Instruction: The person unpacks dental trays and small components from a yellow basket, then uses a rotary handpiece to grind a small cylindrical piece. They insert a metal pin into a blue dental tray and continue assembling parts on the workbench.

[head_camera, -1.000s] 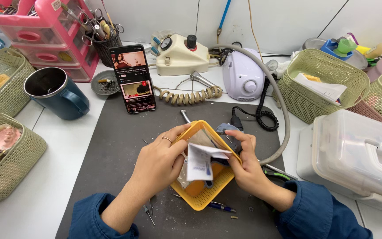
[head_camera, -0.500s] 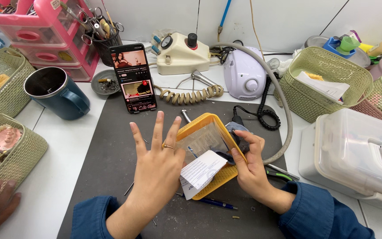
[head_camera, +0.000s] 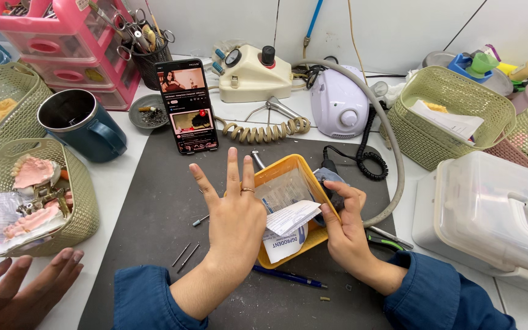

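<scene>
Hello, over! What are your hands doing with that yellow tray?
Left hand open, fingers spread, beside small yellow plastic tray. Right hand gripping tray's right edge. White paper slip sticking out of the tray.

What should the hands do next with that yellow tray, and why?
Probably bring the left hand back down onto the white folded paper: it hangs open-fingered above the yellow plastic tray, while the right hand alone steadies the rim and the paper sticks up loose.
</scene>
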Motion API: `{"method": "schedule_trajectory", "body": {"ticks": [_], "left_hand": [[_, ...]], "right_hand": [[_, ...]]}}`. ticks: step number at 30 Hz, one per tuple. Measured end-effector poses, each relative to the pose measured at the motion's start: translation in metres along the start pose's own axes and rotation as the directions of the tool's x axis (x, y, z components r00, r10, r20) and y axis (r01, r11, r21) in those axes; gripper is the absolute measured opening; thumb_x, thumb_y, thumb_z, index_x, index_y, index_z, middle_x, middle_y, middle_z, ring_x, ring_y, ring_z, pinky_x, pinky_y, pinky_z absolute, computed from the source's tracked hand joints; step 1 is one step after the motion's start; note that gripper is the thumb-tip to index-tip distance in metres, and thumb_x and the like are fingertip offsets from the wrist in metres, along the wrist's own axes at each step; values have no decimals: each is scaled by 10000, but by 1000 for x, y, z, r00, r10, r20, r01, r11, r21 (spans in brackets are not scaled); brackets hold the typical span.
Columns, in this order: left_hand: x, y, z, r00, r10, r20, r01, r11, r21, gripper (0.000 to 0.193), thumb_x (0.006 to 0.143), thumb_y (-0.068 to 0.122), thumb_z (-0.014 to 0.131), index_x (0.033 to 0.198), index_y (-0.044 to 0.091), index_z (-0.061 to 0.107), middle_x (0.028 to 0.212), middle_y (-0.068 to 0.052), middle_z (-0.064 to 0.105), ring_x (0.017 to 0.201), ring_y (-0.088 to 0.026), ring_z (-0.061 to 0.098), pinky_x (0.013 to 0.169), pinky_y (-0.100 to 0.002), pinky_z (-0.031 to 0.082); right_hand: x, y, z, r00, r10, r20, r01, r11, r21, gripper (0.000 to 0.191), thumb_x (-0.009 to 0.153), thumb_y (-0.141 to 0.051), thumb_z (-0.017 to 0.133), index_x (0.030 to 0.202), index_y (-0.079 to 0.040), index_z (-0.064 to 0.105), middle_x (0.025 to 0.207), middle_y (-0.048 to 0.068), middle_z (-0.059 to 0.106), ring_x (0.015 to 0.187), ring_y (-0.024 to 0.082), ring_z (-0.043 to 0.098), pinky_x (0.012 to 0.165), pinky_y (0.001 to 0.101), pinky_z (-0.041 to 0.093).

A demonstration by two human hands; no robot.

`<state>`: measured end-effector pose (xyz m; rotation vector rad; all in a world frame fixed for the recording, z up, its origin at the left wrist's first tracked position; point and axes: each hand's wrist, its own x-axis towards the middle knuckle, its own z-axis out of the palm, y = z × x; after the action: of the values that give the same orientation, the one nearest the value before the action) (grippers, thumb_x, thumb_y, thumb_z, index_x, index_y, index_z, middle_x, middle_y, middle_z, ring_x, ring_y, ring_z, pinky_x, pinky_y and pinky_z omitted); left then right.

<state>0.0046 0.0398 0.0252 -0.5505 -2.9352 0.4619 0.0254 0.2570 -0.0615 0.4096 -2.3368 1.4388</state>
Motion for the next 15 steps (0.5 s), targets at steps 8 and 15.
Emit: {"method": "schedule_trajectory", "body": {"ticks": [8, 15], "left_hand": [[-7, -18, 4, 943, -18, -333, -78, 959, -273, 128, 815, 229, 702, 741, 125, 707, 1462, -147, 541, 1493, -414, 279, 1020, -887, -34], [-8, -34, 15, 773, -145, -618, -170, 891, -421, 124, 818, 175, 693, 789, 86, 611, 1222, -121, 666, 1236, -287, 565, 1125, -700, 303]], "right_hand": [[3, 3, 1, 994, 107, 27, -109, 989, 98, 415, 1037, -42, 472, 1446, -60, 406, 1329, 104, 351, 1278, 179, 373, 1139, 314, 342], [-1, 6, 1, 996, 87, 37, -90, 991, 102, 414, 1035, -40, 475, 1443, -53, 402, 1319, 104, 342, 1286, 179, 393, 1128, 319, 389]]}}
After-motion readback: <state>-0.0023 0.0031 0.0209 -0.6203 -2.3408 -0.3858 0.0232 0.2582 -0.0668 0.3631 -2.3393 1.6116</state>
